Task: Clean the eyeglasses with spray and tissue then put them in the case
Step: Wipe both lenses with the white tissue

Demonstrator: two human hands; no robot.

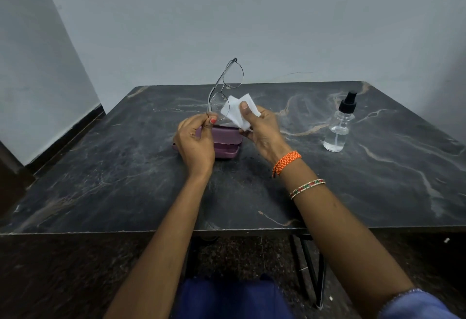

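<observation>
White tissue (pixel 238 112) pinched in right hand (pixel 262 132), left hand (pixel 195 142) fingers clamp eyeglasses (pixel 224 89) upright: wiping underway; lower lens looks next.

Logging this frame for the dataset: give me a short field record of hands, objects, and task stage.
left hand: pinches eyeglasses at lower rim, held upright
right hand: holds white tissue against lower lens
case: purple, open, on table beneath hands
spray bottle: clear, black nozzle, upright, right of the hands, untouched
stage: wiping; glasses not yet in case
</observation>
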